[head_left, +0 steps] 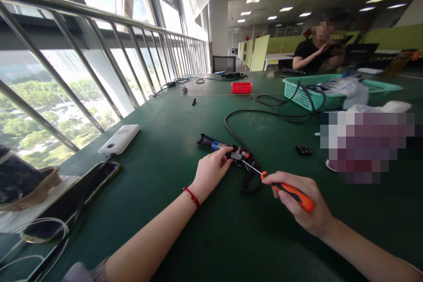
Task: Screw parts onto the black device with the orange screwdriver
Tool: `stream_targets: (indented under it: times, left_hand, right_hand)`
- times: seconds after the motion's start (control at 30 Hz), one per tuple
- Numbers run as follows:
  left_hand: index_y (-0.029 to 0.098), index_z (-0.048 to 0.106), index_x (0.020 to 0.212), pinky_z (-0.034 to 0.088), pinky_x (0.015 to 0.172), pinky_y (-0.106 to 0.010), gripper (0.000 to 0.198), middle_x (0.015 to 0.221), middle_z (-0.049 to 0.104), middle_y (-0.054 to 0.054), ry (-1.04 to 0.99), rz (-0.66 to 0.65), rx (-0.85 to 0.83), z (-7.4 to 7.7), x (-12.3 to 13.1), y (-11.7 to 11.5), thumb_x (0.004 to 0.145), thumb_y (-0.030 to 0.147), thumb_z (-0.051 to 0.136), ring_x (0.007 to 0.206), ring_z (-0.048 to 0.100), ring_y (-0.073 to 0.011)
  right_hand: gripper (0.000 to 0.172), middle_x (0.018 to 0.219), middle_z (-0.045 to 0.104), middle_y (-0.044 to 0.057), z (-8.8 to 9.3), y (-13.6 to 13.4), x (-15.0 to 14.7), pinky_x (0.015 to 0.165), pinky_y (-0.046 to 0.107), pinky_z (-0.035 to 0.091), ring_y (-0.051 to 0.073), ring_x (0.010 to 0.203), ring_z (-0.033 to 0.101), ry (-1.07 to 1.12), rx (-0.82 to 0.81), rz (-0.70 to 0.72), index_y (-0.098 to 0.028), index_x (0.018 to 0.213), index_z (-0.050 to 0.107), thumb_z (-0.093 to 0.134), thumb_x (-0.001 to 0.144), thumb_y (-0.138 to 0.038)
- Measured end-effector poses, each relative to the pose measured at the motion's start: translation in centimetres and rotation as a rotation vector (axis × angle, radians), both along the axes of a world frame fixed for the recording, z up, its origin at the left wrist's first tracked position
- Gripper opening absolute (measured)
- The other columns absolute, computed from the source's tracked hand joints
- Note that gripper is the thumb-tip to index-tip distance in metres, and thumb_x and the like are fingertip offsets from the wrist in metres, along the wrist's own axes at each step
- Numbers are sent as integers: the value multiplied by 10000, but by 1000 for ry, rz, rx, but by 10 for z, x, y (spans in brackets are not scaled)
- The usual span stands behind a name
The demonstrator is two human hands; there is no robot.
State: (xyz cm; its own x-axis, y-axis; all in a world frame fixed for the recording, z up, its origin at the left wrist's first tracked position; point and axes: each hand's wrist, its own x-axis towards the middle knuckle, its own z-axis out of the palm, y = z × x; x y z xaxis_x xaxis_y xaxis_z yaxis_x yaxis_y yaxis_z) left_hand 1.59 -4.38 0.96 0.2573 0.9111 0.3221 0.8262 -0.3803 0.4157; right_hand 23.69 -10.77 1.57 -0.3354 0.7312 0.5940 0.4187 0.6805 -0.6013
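Observation:
An opened black corded device [211, 142] lies on the green table, with a blue label, small orange part and coloured wires showing. My left hand [216, 163] is closed on its middle, thumb and fingers at a small grey block [236, 156]. An orange and black screwdriver [292, 191] is gripped in my right hand [309, 202]. Its thin shaft points up and left into the device, and its tip is by the grey block and wires. Whether the tip touches a screw is too small to tell. A black loop-shaped part [250, 190] hangs off the device's near side.
The device's black cable curves back to a green basket [299, 97] holding plastic bags. Nearby are a red tray [241, 88], a small black part [303, 150], a white power bank [119, 139] and a phone [71, 202]. A person [317, 55] sits across the table.

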Motion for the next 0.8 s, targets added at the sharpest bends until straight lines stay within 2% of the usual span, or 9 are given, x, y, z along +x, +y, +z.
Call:
stream_targets:
  times: [0.2, 0.33, 0.4, 0.5, 0.57, 0.7, 0.8]
  left_hand:
    - [268, 544, 1136, 389, 572, -205, 300, 790, 644, 52, -4, -2, 6, -2, -1, 1, 838, 233, 526, 642, 574, -107]
    - [267, 543, 1150, 406, 583, -206, 309, 796, 648, 45, 2, 0, -5, -1, -1, 1, 842, 243, 520, 651, 581, -111]
    - [265, 543, 1158, 417, 593, -211, 316, 800, 650, 40, 4, -9, -6, 0, 0, 1, 845, 239, 517, 663, 587, -118]
    - [246, 549, 1159, 437, 622, -217, 308, 817, 654, 22, 16, -26, 2, 0, 1, 2, 854, 236, 503, 703, 602, -134]
    - [228, 553, 1153, 453, 656, -224, 295, 835, 658, 6, 28, -34, 14, 0, 2, 3, 865, 245, 492, 735, 610, -144]
    - [211, 557, 1163, 468, 720, -236, 298, 855, 661, -14, 31, -34, 30, -3, 4, 5, 876, 231, 480, 762, 617, -150]
    - [219, 570, 1158, 472, 733, -236, 294, 854, 663, -14, 13, -29, 28, -3, 6, 6, 876, 239, 486, 757, 619, -149]
  right_hand:
    - [208, 658, 589, -2, -2, 0, 0, 567, 248, 454, 122, 569, 564, -5, -62, 0, -203, 915, 626, 453, 837, -289]
    - [436, 666, 573, 18, -2, 1, 1, 502, 267, 424, 133, 532, 527, 90, -176, 106, -179, 955, 615, 312, 870, -480]
    - [498, 626, 539, 12, 3, 3, 2, 472, 263, 397, 132, 512, 501, 124, -248, 93, -168, 985, 608, 245, 887, -495]
    - [401, 511, 412, -40, 21, 10, 2, 431, 243, 323, 116, 449, 421, 78, -339, -39, -168, 1070, 557, 279, 911, -409]
    - [308, 485, 360, -69, 39, 16, 0, 398, 231, 259, 97, 401, 345, 34, -345, -114, -193, 1043, 516, 320, 902, -384]
    - [147, 492, 424, -87, 77, 29, -7, 412, 210, 277, 91, 403, 371, -131, -238, -240, -231, 960, 431, 433, 828, -295]
    - [92, 546, 500, -61, 98, 38, -12, 412, 205, 278, 86, 417, 404, -353, -98, -313, -233, 837, 471, 505, 752, -248]
